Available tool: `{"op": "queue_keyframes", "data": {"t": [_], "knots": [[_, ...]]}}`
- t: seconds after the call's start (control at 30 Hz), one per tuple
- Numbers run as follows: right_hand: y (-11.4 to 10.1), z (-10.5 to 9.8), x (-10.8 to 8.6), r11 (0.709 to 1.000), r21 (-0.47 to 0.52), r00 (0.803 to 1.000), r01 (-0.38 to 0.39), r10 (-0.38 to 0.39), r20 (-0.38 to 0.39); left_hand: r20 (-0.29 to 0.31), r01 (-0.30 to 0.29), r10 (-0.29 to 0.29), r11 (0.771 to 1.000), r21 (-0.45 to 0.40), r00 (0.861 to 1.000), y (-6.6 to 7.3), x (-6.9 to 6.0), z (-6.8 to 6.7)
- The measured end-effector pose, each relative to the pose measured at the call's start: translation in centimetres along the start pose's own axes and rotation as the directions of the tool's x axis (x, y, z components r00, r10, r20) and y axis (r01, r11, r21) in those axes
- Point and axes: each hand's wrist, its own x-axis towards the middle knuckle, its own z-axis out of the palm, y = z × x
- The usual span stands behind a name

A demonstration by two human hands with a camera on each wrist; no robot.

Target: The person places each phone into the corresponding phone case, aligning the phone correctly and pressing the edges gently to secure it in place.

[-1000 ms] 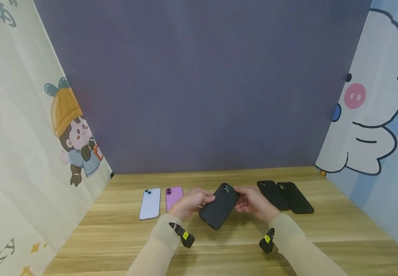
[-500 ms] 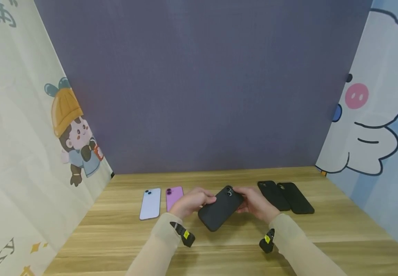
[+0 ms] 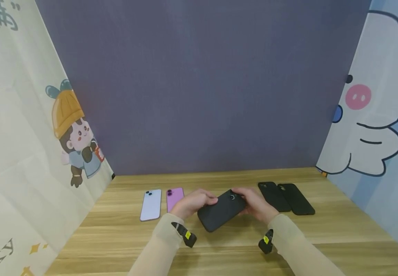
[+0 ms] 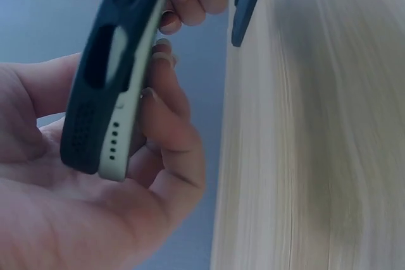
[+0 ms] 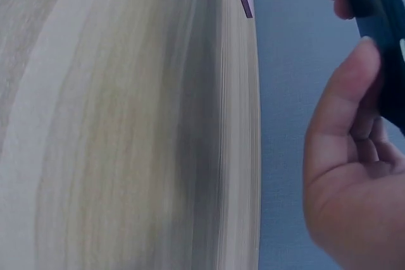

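Above the table's middle, both hands hold a black phone case [image 3: 221, 211] with a pale phone [image 4: 115, 140] against its open side. In the left wrist view a narrow gap shows between case and phone along the near end. My left hand [image 3: 193, 203] grips the left edge, its thumb on the case's back and curled fingers on the phone side. At the camera-hole end, my right hand [image 3: 254, 203] pinches the case; its thumb presses the edge in the right wrist view. The phone's screen is hidden in the head view.
A light blue phone [image 3: 151, 205] and a pink phone [image 3: 174, 198], partly behind the left hand, lie at the left of the wooden table [image 3: 116, 245]. Two black phone cases [image 3: 274, 196] lie side by side at the right. A dark panel [image 3: 205, 96] rises behind.
The held case and phone have turned clockwise, their camera end swinging to the right and slightly down. The right hand's thumb side has come further over that end. The table items stay put.
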Motion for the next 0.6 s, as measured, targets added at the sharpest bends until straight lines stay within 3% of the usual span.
{"op": "queue_keyframes", "data": {"t": [0.3, 0.6], "knots": [[0.12, 0.05, -0.21, 0.998, -0.064, 0.999, -0.01, 0.007, -0.033, -0.005, 0.013, -0.013, 1.0, -0.019, 1.0, 0.13, 0.03, 0.21], [0.11, 0.62, 0.11, 1.0, -0.018, 0.985, 0.006, -0.009, -0.174, -0.082, -0.002, -0.004, 0.998, -0.07, 0.997, 0.3, 0.33, 0.08]]}}
